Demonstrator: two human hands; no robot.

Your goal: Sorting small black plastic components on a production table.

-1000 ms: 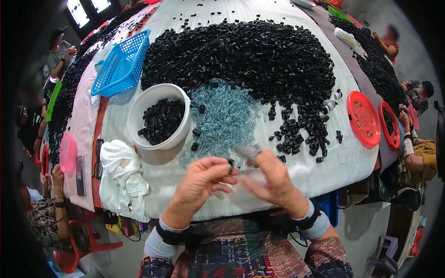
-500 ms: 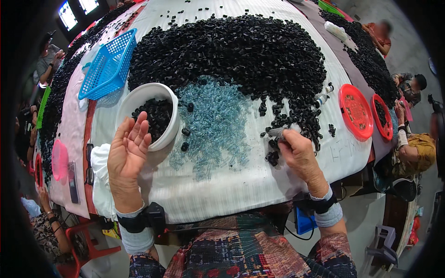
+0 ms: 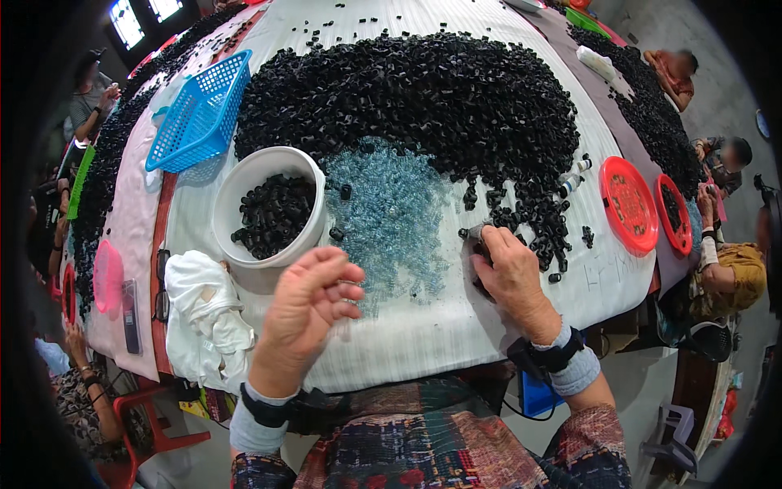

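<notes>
Head view: Your left hand (image 3: 305, 297) is raised over the white table cover (image 3: 407, 334), released, with the fingers loosely bent. It is near the white bowl (image 3: 309, 247), which contains small black plastic pieces (image 3: 281, 216). Your right hand (image 3: 517, 273) is lowered at the near edge of the black pile (image 3: 407, 98), with its fingers bent; whether it grasps a piece cannot be told. The translucent bluish pieces (image 3: 387, 220) lie between bowl and right hand. The blue perforated basket (image 3: 191, 153) is located beyond the bowl.
</notes>
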